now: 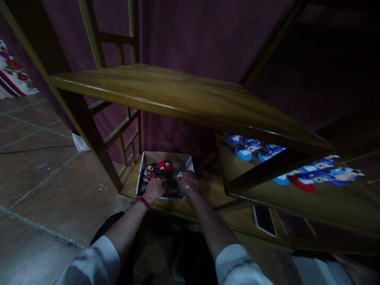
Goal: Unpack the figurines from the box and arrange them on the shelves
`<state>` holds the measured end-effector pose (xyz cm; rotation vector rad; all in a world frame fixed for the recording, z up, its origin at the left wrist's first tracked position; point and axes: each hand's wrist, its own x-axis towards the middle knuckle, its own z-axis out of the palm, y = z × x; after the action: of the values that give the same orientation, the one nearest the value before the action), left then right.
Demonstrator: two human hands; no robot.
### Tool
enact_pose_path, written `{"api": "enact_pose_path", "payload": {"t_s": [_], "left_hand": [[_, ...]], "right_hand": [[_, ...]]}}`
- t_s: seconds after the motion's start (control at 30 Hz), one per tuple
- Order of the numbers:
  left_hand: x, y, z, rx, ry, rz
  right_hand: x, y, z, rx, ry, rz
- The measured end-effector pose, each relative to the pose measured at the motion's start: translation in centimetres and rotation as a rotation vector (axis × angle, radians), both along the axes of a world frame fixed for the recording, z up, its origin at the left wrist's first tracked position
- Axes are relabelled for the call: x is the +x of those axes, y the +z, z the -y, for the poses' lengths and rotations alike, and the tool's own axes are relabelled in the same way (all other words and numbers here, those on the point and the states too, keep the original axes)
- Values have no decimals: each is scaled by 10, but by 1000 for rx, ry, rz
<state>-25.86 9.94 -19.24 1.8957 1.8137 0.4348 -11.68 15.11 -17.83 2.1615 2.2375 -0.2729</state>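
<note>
A shallow cardboard box (179, 158) with white outer sides sits on the low shelf, holding several small black-and-red figures (151, 169) at its left and back. My left hand (156, 187), a red bracelet on its wrist, reaches over the front of the box with fingers curled beside dark round pieces (170, 180); what it grips is hidden. Inside the right part of the box, my right hand (187, 179) has its fingers bent down. A small white-and-blue figure (179, 173) shows at those fingertips. Dim light and blur hide finer detail.
A wooden shelf board (166, 89) spans above the box, with a lattice side (120, 130) at left. Blue-and-white figures (247, 149) stand in rows on the shelf at right. A dark, white-edged flat object (265, 220) lies lower right. Tiled floor (44, 178) extends left.
</note>
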Motion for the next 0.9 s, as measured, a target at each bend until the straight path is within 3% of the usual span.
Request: {"api": "enact_pose_path", "payload": {"t_s": [0.27, 0.57, 0.7, 0.9], "left_hand": [[0, 2, 6, 17, -17, -1], [8, 7, 31, 120, -209, 6], [13, 6, 42, 64, -199, -9], [16, 4, 45, 109, -197, -14]], "right_hand": [[5, 1, 14, 49, 125, -19], [17, 7, 38, 81, 117, -219], [22, 3, 47, 88, 153, -308], [17, -7, 51, 54, 258, -323]]}}
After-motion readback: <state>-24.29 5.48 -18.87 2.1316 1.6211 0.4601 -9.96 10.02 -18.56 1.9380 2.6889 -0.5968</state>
